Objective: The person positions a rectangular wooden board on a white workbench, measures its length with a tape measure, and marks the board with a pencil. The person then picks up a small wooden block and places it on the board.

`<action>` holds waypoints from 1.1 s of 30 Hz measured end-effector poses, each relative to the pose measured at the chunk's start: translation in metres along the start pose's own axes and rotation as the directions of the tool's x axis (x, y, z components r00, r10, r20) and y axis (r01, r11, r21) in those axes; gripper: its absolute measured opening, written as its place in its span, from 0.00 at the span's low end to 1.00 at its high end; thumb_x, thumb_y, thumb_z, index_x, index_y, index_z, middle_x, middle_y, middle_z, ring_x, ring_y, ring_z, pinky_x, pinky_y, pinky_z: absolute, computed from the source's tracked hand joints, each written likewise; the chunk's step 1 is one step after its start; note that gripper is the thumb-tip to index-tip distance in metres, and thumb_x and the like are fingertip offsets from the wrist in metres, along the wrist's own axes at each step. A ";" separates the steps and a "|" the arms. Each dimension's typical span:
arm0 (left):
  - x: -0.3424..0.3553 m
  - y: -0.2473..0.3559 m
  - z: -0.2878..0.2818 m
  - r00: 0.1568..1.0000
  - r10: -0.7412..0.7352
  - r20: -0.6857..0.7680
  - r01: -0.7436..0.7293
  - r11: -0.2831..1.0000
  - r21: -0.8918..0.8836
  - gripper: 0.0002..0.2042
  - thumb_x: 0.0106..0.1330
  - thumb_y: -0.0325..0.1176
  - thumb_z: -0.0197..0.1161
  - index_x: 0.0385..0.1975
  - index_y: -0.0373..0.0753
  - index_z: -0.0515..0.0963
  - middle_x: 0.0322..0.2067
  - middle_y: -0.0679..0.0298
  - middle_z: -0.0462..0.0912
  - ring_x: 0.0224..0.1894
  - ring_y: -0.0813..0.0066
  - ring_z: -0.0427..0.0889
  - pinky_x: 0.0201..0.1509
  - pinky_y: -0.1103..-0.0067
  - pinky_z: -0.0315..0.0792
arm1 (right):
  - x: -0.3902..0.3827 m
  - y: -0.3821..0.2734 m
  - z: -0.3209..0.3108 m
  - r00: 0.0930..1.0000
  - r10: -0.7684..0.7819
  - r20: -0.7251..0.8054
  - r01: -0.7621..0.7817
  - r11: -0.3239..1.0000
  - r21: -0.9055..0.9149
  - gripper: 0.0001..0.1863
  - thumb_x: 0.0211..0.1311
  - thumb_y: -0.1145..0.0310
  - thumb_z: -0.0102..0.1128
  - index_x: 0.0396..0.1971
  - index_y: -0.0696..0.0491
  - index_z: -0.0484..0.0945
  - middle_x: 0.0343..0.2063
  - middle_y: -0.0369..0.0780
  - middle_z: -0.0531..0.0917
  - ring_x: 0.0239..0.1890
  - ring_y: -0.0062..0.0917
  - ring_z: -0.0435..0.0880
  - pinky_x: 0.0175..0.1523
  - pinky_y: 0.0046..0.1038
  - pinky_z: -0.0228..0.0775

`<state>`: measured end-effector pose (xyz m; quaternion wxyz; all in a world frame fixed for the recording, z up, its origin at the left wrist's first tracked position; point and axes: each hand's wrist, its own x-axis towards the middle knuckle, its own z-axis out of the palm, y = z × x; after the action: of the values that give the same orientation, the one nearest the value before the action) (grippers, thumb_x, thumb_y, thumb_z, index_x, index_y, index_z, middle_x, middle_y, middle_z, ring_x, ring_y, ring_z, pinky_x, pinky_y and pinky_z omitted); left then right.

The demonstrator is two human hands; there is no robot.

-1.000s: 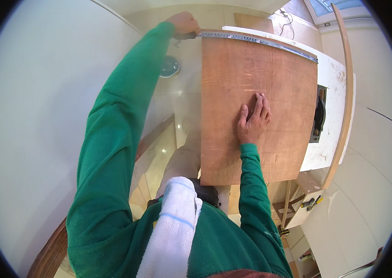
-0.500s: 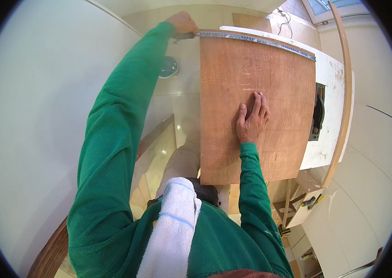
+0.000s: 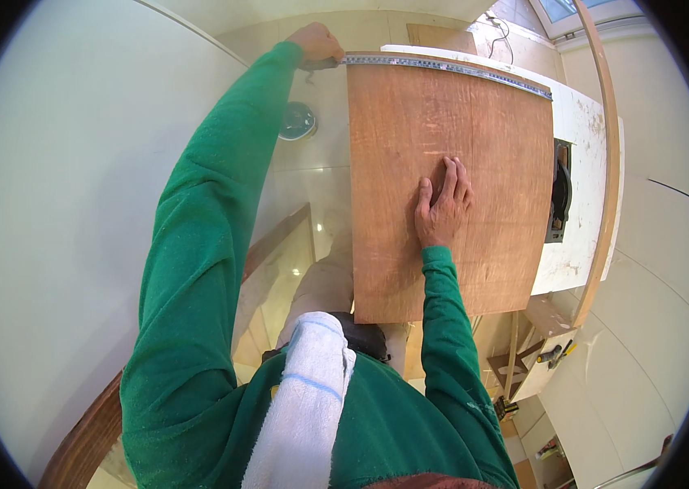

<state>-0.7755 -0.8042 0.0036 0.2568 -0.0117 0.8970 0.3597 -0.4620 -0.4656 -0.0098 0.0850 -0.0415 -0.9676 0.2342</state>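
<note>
A reddish-brown plywood board (image 3: 409, 244) lies flat on a white worktable (image 3: 585, 130). My right hand (image 3: 442, 204) rests flat on the middle of the board, fingers together and pointing away from me. My left hand (image 3: 316, 42) is stretched far out to the board's far left corner, closed on the end of a metal measuring tape (image 3: 442, 67). The tape runs along the board's far edge toward the right. Both arms wear green sleeves.
A white towel (image 3: 308, 399) hangs over my shoulder. A dark slot with a machine part (image 3: 560, 196) sits in the white table right of the board. A curved wooden strip (image 3: 605, 163) stands at the right. A round object (image 3: 298, 122) lies on the pale tiled floor.
</note>
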 end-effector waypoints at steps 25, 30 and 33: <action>0.016 -0.021 0.005 0.925 0.374 0.069 -0.354 0.781 0.514 0.11 0.59 0.41 0.73 0.30 0.40 0.93 0.30 0.61 0.92 0.33 0.65 0.87 0.39 0.65 0.80 | -0.001 0.000 -0.001 0.999 -0.028 -0.042 0.027 1.000 -0.004 0.33 0.76 0.56 0.63 0.77 0.49 0.74 0.78 0.44 0.74 0.81 0.43 0.68 0.85 0.50 0.53; -0.029 0.001 0.015 0.986 0.142 -0.091 -0.150 0.985 -0.086 0.12 0.61 0.39 0.74 0.33 0.34 0.92 0.26 0.64 0.88 0.29 0.77 0.84 0.37 0.74 0.78 | 0.000 0.002 -0.002 0.998 0.013 -0.060 -0.012 1.000 0.014 0.33 0.75 0.55 0.64 0.77 0.49 0.73 0.78 0.43 0.74 0.80 0.43 0.69 0.85 0.49 0.54; -0.076 0.021 0.028 0.995 0.060 -0.074 -0.077 0.965 -0.252 0.10 0.67 0.33 0.73 0.38 0.31 0.92 0.30 0.63 0.91 0.33 0.76 0.86 0.41 0.77 0.79 | -0.002 0.004 -0.002 0.996 0.008 -0.092 -0.002 0.997 0.072 0.33 0.74 0.56 0.64 0.76 0.50 0.73 0.77 0.43 0.75 0.80 0.43 0.69 0.85 0.50 0.55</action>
<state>-0.7011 -0.7827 0.0355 0.2110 -0.0255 0.8512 0.4799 -0.4598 -0.4612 -0.0098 0.1305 -0.0517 -0.9534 0.2669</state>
